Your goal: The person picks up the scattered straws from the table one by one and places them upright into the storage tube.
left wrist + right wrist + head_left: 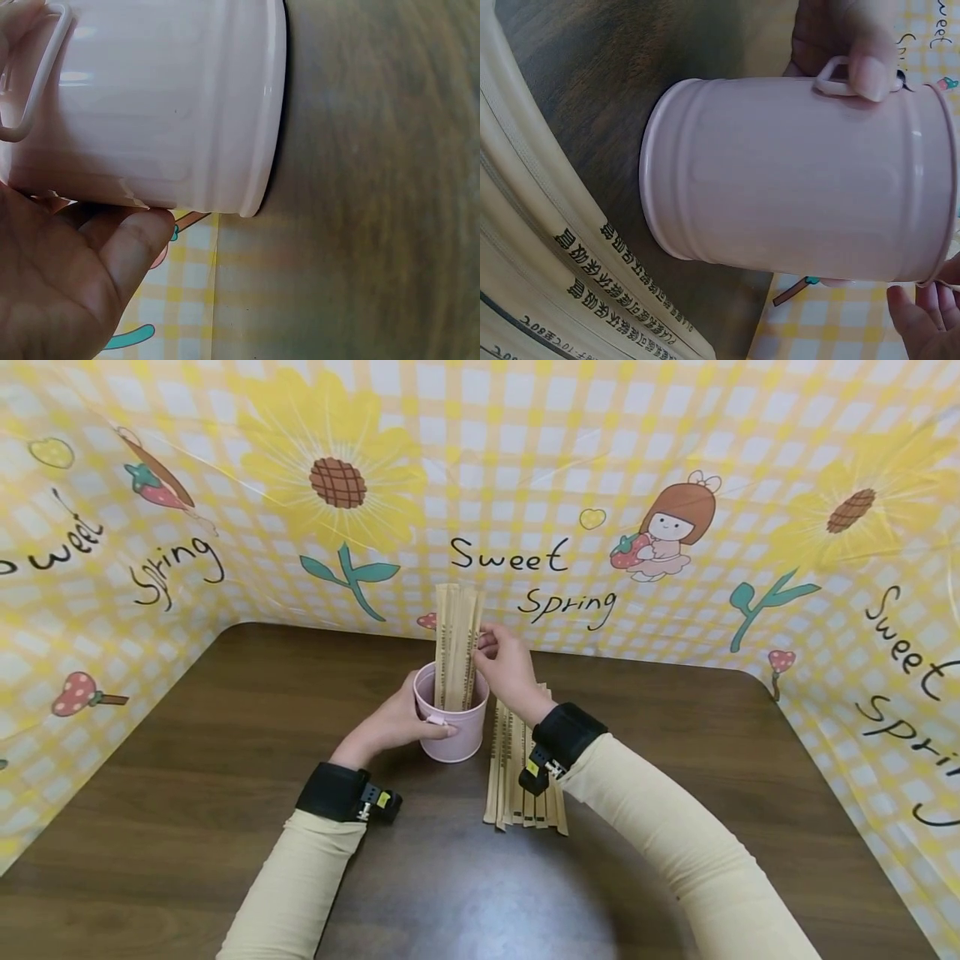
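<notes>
A pale pink metal bucket (460, 737) with small side handles stands on the table. My left hand (393, 717) grips its left side, the thumb over a handle (836, 81) near the rim. Several paper-wrapped straws (452, 647) stand upright in the bucket, their tops well above it. At the right edge of this bunch, my right hand (512, 667) pinches a wrapped straw with thumb and fingers just above the rim. More wrapped straws (512, 768) lie in a loose row on the table, partly hidden under my right wrist; their printed paper (562, 247) fills the left of the right wrist view.
The dark wood-grain table (225, 760) carries the bucket and the straws. A yellow-checked cloth (510, 468) with flowers and lettering rises as a wall behind and on both sides. Each wrist wears a black band (333, 791) with a small camera.
</notes>
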Motion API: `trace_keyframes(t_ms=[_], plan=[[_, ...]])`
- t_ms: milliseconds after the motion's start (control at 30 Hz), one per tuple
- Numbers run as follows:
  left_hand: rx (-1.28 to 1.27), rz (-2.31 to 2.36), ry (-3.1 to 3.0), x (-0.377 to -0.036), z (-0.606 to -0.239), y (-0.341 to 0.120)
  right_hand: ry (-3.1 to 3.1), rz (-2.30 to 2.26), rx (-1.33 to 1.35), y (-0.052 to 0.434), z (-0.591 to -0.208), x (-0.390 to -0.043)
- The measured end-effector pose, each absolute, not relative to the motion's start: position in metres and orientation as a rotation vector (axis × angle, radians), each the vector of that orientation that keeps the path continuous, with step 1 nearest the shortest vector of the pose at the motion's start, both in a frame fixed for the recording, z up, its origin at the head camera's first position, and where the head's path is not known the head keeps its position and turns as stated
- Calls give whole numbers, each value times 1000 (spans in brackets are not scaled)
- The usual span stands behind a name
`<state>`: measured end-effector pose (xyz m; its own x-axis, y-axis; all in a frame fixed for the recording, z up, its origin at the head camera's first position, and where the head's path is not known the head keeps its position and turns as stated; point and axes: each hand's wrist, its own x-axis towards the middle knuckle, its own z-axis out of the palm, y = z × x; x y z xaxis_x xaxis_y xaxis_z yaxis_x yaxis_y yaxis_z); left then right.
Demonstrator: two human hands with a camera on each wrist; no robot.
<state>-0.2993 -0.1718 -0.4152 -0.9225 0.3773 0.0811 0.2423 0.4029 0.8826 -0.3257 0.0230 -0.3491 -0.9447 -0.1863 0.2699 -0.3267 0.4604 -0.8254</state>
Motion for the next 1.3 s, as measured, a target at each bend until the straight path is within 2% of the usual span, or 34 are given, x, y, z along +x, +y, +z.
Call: trace_keyframes(t_ms=[233, 467, 733, 933, 1300], plan=[[579, 1559, 2518, -299, -415, -172, -2643, 1435, 533, 24, -353, -328], [603, 1575, 2511, -299, -414, -171, -2642, 1443, 524, 48, -355, -327], [619, 1589, 2502, -301, -416, -171, -2692, 1436, 382, 96, -359, -333], [660, 1592, 2503, -303, -417, -171, -2790, 1424, 295, 127, -377, -330], [613, 1572, 2525, -301, -417, -171, -3078, 1474, 15, 135, -413, -330]])
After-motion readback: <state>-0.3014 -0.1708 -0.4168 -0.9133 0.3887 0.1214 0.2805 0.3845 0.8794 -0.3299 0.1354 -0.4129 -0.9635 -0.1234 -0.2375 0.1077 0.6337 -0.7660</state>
